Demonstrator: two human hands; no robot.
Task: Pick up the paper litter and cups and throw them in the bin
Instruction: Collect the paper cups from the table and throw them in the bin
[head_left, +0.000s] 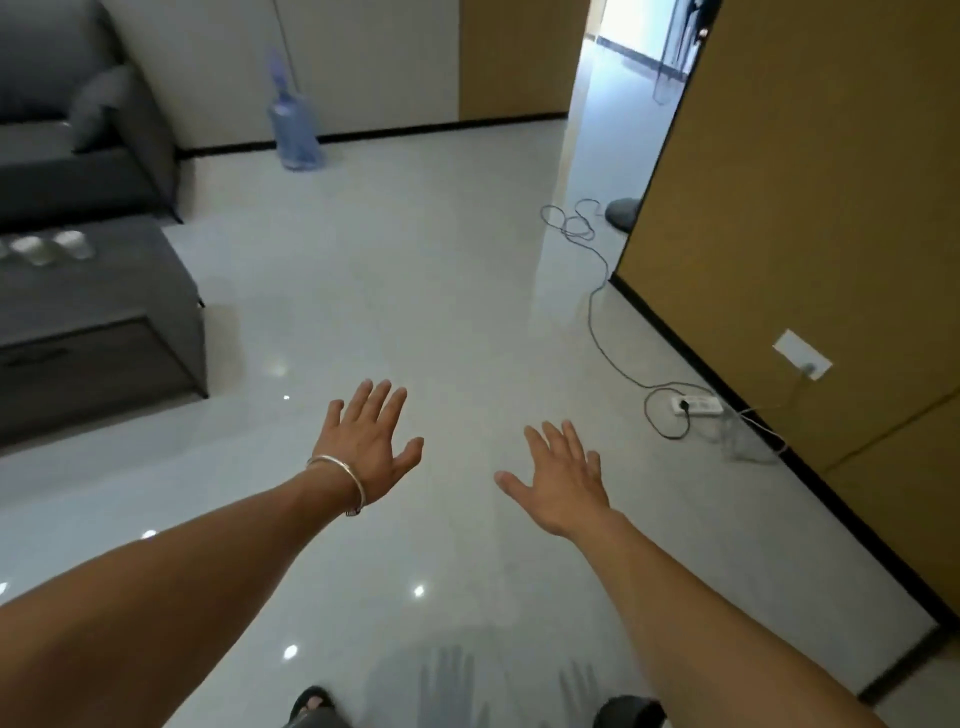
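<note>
pale cups (72, 244), maybe plastic, sit far from left grip (366, 441).

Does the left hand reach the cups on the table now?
Probably not: the left hand hovers open over the floor, the cups stand far off on the table. Nothing blocks the way; stepping closer should do.

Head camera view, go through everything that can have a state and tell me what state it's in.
Left hand: open, empty.
Right hand: open, empty.
Clear plastic cups: upright on grey low table.
Blue water jug: standing upright on floor.
White power strip: on floor, dark plug in it.
</note>
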